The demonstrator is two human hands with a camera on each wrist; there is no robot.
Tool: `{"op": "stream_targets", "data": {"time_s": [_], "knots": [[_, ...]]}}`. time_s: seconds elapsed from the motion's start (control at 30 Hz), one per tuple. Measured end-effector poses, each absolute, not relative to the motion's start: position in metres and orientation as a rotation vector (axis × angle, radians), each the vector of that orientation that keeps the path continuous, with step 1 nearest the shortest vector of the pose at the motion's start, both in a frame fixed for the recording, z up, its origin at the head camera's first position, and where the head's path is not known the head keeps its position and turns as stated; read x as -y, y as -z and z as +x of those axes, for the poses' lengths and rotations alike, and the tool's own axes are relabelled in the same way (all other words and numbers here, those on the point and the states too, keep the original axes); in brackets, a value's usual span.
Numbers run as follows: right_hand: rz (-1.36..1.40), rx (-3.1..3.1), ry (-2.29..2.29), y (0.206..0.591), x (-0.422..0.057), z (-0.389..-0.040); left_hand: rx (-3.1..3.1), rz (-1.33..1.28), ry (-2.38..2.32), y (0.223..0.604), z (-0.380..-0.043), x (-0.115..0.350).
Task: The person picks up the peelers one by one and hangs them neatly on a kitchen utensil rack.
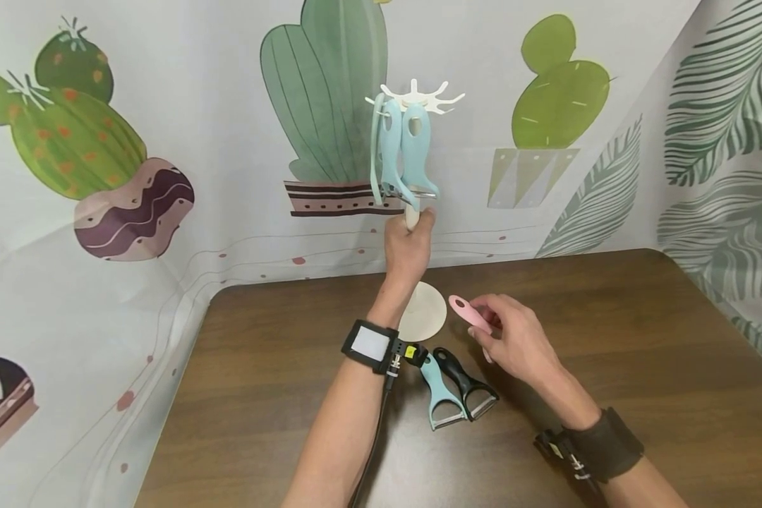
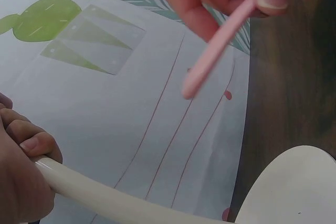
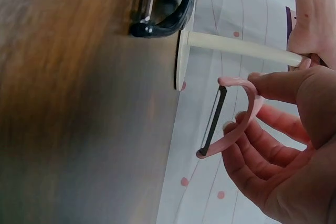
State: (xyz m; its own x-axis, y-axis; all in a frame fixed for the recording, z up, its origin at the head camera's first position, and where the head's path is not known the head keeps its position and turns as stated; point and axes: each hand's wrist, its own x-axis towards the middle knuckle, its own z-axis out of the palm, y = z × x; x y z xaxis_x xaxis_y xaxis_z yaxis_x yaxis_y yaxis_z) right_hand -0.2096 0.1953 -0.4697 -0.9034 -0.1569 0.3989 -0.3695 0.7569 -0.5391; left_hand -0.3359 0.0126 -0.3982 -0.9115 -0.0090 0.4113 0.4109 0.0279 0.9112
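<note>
My left hand [image 1: 408, 243] grips the cream post [image 2: 105, 195] of a utensil stand just under its hanging peelers. At the top, a white ring of hooks [image 1: 414, 97] carries several light blue peelers [image 1: 417, 144]. The stand's round base [image 1: 424, 312] rests on the table. In my right hand [image 1: 514, 335] is a pink peeler [image 3: 245, 114], pinched by its forked head, its holed handle pointing up and left toward the stand. The right wrist view shows the peeler's blade [image 3: 214, 121] facing away from the palm.
On the table [image 1: 609, 339], in front of the base, lie a light blue peeler [image 1: 440, 386] and a black peeler [image 1: 462, 377] side by side. Behind the table's back edge hangs a cloth [image 1: 241, 176] printed with cacti and leaves.
</note>
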Motion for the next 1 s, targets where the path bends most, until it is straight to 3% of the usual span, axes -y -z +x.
{"op": "stream_targets", "data": {"time_s": [1.0], "knots": [[0.39, 2.458, -1.048, 0.447, -0.172, -0.215, 2.007, -0.391, 1.931, 0.398, -0.335, -0.013]]}}
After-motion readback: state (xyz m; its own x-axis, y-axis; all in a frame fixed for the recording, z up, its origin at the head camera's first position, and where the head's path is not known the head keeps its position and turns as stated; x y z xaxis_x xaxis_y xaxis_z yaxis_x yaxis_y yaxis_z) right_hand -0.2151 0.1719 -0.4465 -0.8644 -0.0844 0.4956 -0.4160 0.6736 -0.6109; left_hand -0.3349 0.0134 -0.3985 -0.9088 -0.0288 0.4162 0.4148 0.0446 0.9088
